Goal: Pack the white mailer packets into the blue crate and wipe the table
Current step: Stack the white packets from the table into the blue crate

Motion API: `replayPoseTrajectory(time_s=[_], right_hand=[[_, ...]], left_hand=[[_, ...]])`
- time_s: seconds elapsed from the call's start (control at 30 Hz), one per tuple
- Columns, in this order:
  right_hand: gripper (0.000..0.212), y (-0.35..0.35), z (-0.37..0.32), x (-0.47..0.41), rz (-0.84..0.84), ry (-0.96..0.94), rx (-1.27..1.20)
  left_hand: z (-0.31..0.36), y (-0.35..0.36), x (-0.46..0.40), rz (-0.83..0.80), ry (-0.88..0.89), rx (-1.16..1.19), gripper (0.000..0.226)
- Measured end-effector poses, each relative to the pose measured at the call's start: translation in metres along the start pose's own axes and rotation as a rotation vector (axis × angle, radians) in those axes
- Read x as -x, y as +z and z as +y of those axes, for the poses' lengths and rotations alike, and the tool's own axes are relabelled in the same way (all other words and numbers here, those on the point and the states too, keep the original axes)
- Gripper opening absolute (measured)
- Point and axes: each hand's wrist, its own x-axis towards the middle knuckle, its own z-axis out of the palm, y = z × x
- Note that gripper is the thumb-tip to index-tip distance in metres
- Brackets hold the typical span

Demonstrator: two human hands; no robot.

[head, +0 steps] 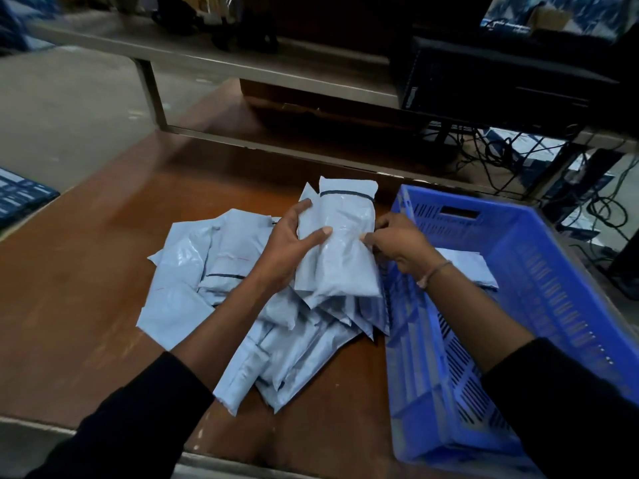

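On the desk [86, 271] we see the blue crate [539, 271] at the right edge, one packet inside; loose mailer pile [214, 271] mid-desk. L hand [287, 250] & R hand [397, 243] both clutch a lifted white mailer [340, 243]. No legible writing.

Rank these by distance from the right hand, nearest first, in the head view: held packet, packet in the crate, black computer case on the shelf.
From the right hand:
1. Held packet: touching its fingers, just left of it.
2. Packet in the crate: just right of the wrist, inside the blue crate.
3. Black computer case: far back on the shelf, upper right.
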Motion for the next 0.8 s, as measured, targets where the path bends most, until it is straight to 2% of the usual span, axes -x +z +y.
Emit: replayPoseTrajectory(time_s=[0.2,0.3,0.4,0.47,0.57,0.63,0.7,0.8], right_hand=[[0.022,-0.005,0.006,0.004,0.02,-0.041,-0.077],[0.031,-0.012,0.01,0.007,-0.001,-0.099,-0.098],[0.056,-0.028,0.014,0.001,0.156,-0.266,0.136],[0.084,-0.043,0.008,-0.004,0.229,-0.433,0.26],[0.133,-0.069,0.0,-0.016,0.047,-0.576,0.258],[0.143,-0.084,-0.003,-0.019,-0.132,-0.571,0.218],[0.136,-0.096,-0.003,-0.019,-0.268,-0.541,0.169],[0.108,-0.111,0.001,-0.016,-0.361,-0.52,0.04]], left_hand=[[0.007,0.004,0.006,-0.103,0.058,-0.166,0.093],[0.015,0.003,0.006,-0.147,0.153,-0.377,0.095],[0.03,0.001,0.001,-0.221,0.292,-0.603,0.104],[0.043,0.001,-0.001,-0.261,0.334,-0.699,0.117],[0.063,0.005,-0.002,-0.332,0.335,-0.76,0.129],[0.073,0.009,-0.005,-0.408,0.342,-0.795,0.134],[0.084,0.014,-0.009,-0.47,0.352,-0.849,0.137],[0.096,0.022,-0.015,-0.531,0.392,-0.913,0.134]])
